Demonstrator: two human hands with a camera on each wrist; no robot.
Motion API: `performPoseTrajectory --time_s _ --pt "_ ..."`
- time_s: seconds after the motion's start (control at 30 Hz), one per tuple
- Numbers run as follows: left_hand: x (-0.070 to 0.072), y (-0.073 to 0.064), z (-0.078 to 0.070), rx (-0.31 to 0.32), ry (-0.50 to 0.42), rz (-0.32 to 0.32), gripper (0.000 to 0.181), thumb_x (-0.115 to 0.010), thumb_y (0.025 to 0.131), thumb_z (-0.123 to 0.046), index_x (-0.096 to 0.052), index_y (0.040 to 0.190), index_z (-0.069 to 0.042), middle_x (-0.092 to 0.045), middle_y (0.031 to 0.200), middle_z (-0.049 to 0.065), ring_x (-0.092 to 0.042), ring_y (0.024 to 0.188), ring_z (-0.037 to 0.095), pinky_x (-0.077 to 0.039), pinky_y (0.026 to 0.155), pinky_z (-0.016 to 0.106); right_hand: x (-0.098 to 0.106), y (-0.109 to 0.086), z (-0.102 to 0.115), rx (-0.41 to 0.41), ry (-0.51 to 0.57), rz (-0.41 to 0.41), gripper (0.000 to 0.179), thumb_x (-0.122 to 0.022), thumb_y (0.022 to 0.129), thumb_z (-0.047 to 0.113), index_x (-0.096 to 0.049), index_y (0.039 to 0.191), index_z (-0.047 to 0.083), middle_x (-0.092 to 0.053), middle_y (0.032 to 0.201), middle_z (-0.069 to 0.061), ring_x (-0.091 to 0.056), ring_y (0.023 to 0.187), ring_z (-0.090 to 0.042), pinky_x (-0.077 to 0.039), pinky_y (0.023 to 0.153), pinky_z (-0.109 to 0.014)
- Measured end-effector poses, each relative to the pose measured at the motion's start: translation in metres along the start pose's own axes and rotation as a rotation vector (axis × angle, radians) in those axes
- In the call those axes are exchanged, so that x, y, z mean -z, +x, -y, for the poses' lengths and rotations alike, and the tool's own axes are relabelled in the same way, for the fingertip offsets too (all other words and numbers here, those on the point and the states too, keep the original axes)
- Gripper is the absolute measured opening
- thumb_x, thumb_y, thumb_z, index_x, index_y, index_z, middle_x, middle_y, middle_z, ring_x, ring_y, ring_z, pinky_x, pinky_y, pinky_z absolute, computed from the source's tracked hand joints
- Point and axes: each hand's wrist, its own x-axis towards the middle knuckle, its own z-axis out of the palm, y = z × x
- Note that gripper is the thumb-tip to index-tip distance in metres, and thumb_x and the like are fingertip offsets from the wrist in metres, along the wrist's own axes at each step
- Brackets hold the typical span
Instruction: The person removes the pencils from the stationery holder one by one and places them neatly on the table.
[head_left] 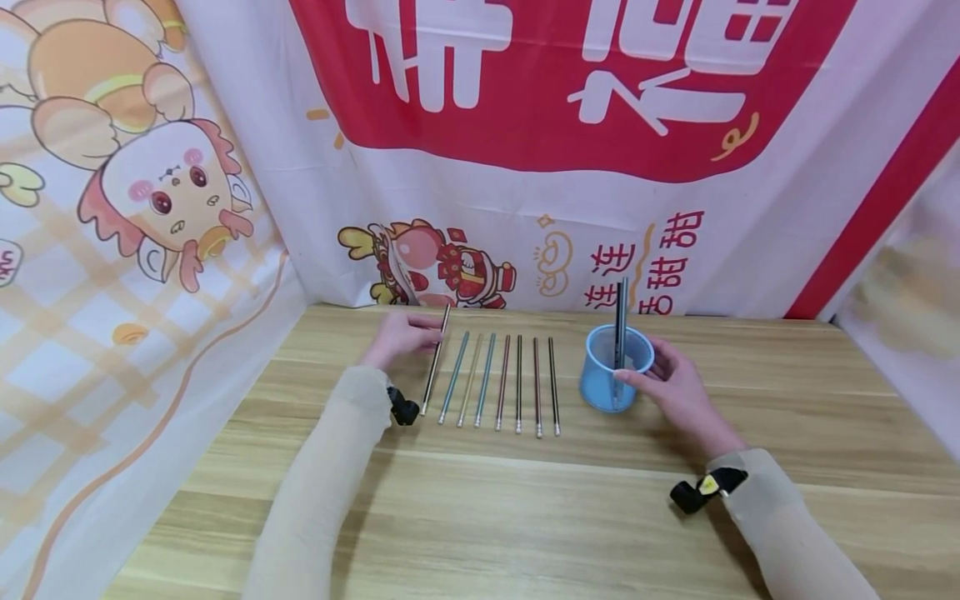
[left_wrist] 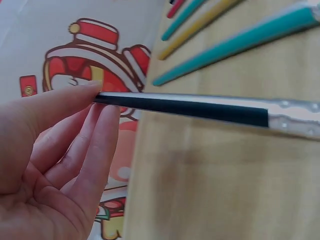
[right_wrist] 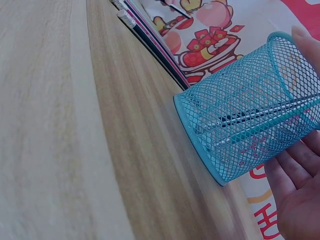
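Note:
In the head view my left hand (head_left: 405,335) pinches a black pencil (head_left: 432,377) near its far end, at the left of a row of pencils. The left wrist view shows thumb and fingertips on that pencil (left_wrist: 200,108), whose eraser end points away from the palm. My right hand (head_left: 681,390) holds a blue mesh pencil cup (head_left: 595,385) from its right side, thumb at the near rim. The cup stands upright on the table. Dark pencils (head_left: 622,310) rise out of it; through the mesh in the right wrist view, pencils (right_wrist: 235,120) show inside.
Between the hands several pencils lie side by side, eraser ends towards me, among them a teal pencil (head_left: 454,377), a yellow pencil (head_left: 470,379) and a black pencil (head_left: 553,385). A printed cloth (head_left: 540,158) hangs along the back edge of the wooden table (head_left: 480,517).

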Motion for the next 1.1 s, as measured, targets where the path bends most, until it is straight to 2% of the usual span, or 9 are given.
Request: performPoseTrajectory --time_s 0.3,0.5,0.73,0.87,1.1 --pt "-0.012 0.0 0.019 0.03 -0.07 -0.029 0.029 -0.079 0.088 -0.001 -0.074 0.117 0.002 -0.072 0.114 0.019 -0.073 0.08 0.018 -0.062 0.075 0.028 0.001 -0.002 0.003 -0.002 -0.001 0.005 0.076 -0.077 0.094 0.03 -0.038 0.152 0.002 -0.048 0.149 -0.018 -0.045 0.137 -0.033 -0.043 0.108 -0.024" --pt "-0.015 0.0 0.025 0.058 -0.047 -0.042 0.028 -0.08 0.087 0.0 -0.074 0.115 0.003 -0.072 0.112 0.021 -0.074 0.078 0.016 -0.062 0.071 0.027 0.001 -0.003 0.006 0.001 -0.008 0.014 0.076 -0.077 0.094 0.029 -0.037 0.153 0.001 -0.047 0.149 -0.02 -0.045 0.137 -0.034 -0.041 0.11 -0.027" --pt "-0.017 0.0 0.024 0.093 0.021 -0.064 0.027 -0.082 0.085 -0.001 -0.076 0.111 0.002 -0.074 0.105 0.019 -0.073 0.075 0.017 -0.062 0.067 0.027 0.0 -0.002 0.003 0.0 -0.015 0.008 0.075 -0.077 0.094 0.03 -0.039 0.152 0.003 -0.048 0.149 -0.018 -0.046 0.137 -0.033 -0.043 0.106 -0.022" --pt "-0.017 0.002 0.022 0.132 0.058 -0.083 0.025 -0.084 0.084 -0.002 -0.078 0.109 -0.001 -0.073 0.105 0.018 -0.073 0.074 0.018 -0.062 0.066 0.027 0.001 -0.001 0.002 0.004 -0.023 0.009 0.077 -0.077 0.094 0.032 -0.038 0.153 0.003 -0.047 0.15 -0.018 -0.045 0.137 -0.033 -0.043 0.107 -0.023" --pt "-0.018 0.004 0.019 0.155 0.087 -0.088 0.024 -0.084 0.084 -0.003 -0.078 0.108 -0.002 -0.073 0.106 0.017 -0.073 0.074 0.017 -0.062 0.067 0.026 0.001 0.001 0.001 0.007 -0.018 0.007 0.078 -0.077 0.094 0.033 -0.037 0.153 0.003 -0.047 0.15 -0.018 -0.045 0.137 -0.033 -0.043 0.106 -0.021"
